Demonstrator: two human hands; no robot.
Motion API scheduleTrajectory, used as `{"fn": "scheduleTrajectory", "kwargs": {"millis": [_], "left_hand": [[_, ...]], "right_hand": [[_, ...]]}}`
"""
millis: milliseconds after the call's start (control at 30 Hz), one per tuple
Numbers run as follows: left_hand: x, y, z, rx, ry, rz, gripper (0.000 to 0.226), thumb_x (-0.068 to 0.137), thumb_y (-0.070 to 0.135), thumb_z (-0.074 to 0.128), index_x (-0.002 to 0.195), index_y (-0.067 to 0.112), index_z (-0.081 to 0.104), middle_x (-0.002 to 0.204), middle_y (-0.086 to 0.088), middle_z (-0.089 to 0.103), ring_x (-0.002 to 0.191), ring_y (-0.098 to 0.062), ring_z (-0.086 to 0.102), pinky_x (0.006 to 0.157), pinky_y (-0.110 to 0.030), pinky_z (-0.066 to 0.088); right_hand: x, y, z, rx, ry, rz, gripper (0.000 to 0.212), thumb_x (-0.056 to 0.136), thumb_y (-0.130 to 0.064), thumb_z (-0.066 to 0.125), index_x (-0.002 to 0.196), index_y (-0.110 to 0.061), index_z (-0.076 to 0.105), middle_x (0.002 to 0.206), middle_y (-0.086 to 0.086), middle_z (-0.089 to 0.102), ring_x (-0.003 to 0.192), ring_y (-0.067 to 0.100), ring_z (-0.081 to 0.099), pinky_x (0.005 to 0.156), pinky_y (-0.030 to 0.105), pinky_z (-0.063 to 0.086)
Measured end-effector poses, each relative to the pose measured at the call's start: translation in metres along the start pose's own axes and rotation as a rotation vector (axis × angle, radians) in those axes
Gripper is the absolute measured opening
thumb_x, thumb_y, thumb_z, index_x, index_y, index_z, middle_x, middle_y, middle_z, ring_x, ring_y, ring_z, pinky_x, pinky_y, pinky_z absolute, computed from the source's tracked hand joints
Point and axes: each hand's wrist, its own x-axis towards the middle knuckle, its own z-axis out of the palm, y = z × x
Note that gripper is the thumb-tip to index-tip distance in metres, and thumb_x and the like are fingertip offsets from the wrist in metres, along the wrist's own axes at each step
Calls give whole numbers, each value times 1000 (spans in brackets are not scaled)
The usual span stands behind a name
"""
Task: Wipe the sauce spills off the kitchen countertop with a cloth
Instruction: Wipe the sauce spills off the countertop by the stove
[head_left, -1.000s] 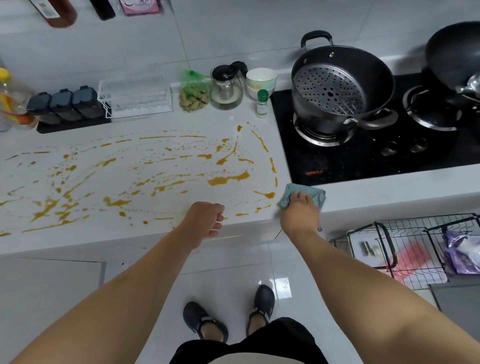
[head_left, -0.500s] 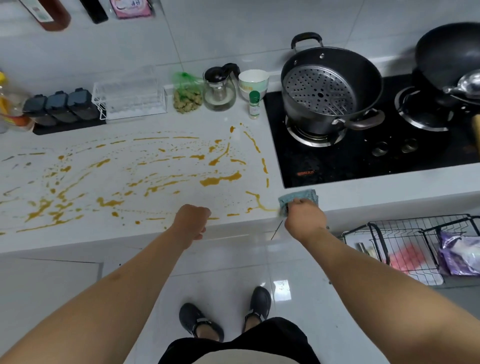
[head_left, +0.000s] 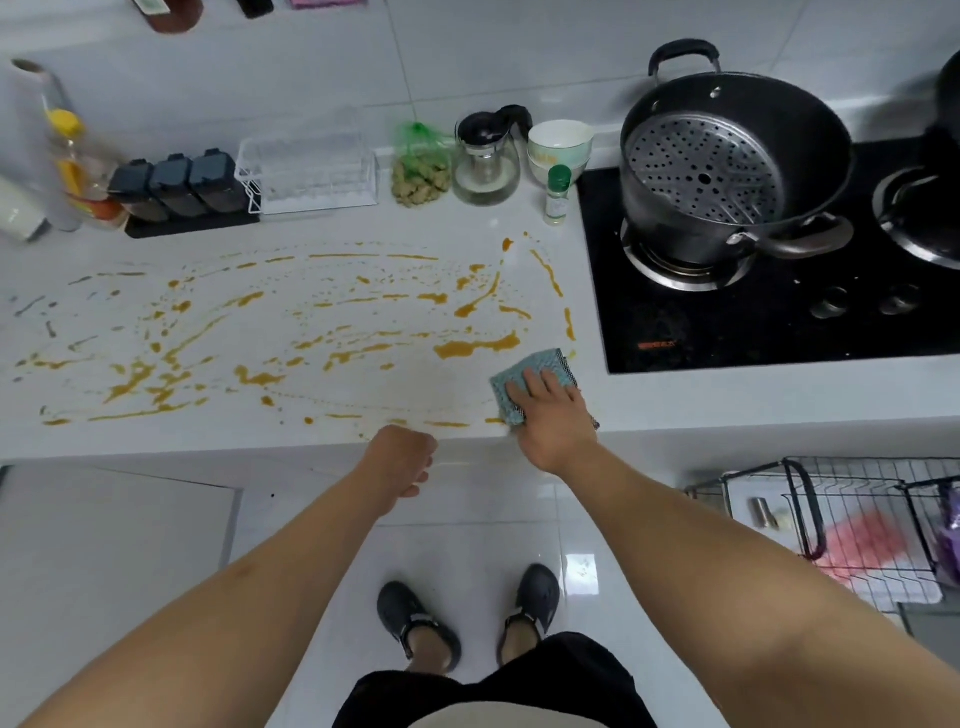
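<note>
The white countertop (head_left: 322, 228) fills the middle band of the frame, and orange sauce spills (head_left: 475, 347) streak across it from the left edge almost to the black hob (head_left: 779, 322) at centre right. A dark pot (head_left: 727, 166) with a steamer insert sits on the hob, out of the mess. Jars and bottles line the back wall in the upper left, likely parked there to leave the working surface free.

Down to the action: the right hand (head_left: 550, 415) lies flat on the teal cloth (head_left: 535, 376), fingers spread and pressing it to the counter just right of centre, near the front edge. I'd say that flat palm is there for even pressure. The cloth's long axis runs diagonally, its far corner aimed at the upper right, touching the nearest puddle. The left hand (head_left: 400, 462) hangs curled in a loose fist at the counter's front edge, holding nothing, probably keeping clear.
</note>
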Motion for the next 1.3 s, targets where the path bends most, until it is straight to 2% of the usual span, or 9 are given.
{"fn": "scheduleTrajectory", "kwargs": {"millis": [333, 433, 567, 733, 800, 900, 1100, 1200, 1300], "left_hand": [[-11, 31, 36, 48, -167, 7, 21, 98, 5, 45, 80, 16, 45, 70, -4, 42, 55, -15, 34, 52, -27, 24], [-17, 35, 37, 74, -197, 32, 29, 103, 4, 42, 76, 16, 44, 70, -3, 42, 55, -14, 35, 52, -24, 25], [-12, 21, 19, 76, -198, 91, 31, 97, 2, 51, 69, 14, 47, 68, -7, 46, 51, -16, 38, 59, -25, 32], [9, -18, -28, 126, -55, 125, 11, 99, 16, 55, 100, 8, 63, 94, -13, 66, 75, -24, 62, 72, -36, 57], [19, -34, -50, 126, -3, 108, 13, 98, 18, 56, 102, 9, 63, 100, -15, 67, 82, -26, 64, 74, -39, 58], [31, -52, -72, 125, 28, 93, 10, 95, 20, 58, 93, 11, 62, 97, -12, 65, 80, -26, 62, 73, -38, 57], [34, -58, -93, 373, 104, 220, 28, 94, 17, 57, 68, 14, 48, 71, -5, 50, 72, -26, 53, 69, -37, 51], [29, -62, -109, 620, 173, 366, 23, 95, 22, 56, 75, 11, 49, 71, -5, 52, 64, -21, 50, 58, -32, 38], [31, -68, -127, 633, 272, 443, 16, 97, 20, 57, 87, 7, 61, 85, -14, 66, 72, -26, 59, 66, -39, 49]], "right_hand": [[-79, 87, -10, 12, 1, 115, 63, 96, -11, 50, 155, -28, 41, 166, -5, 29, 154, 20, 22, 123, 35, 23], [-87, 99, -31, 217, 130, 360, 45, 92, -7, 50, 133, -19, 64, 134, 9, 65, 121, 32, 59, 93, 36, 49], [-83, 97, -52, 558, 533, 605, 26, 93, -5, 45, 109, -13, 64, 96, 12, 69, 81, 33, 63, 69, 40, 54], [-59, 63, -9, 273, 207, 690, 53, 92, -8, 49, 144, -1, 43, 152, 24, 38, 138, 46, 32, 118, 49, 27], [-50, 38, 9, 195, 148, 684, 69, 94, -14, 47, 156, -3, 20, 165, 23, 13, 150, 46, 9, 124, 46, 12], [-43, -1, 19, 85, 100, 607, 68, 97, -17, 43, 158, -4, 17, 166, 21, 13, 152, 42, 9, 125, 43, 12], [-37, -83, 4, 342, 215, 328, 37, 91, -6, 48, 124, -11, 62, 131, 12, 58, 120, 33, 56, 88, 32, 47], [-31, -71, -26, 515, 363, 477, 32, 94, -8, 46, 120, -9, 64, 116, 19, 69, 106, 40, 65, 83, 38, 50], [-24, -53, -39, 351, 499, 613, 25, 91, -7, 46, 111, -5, 61, 104, 20, 66, 94, 42, 62, 74, 43, 53]]}}
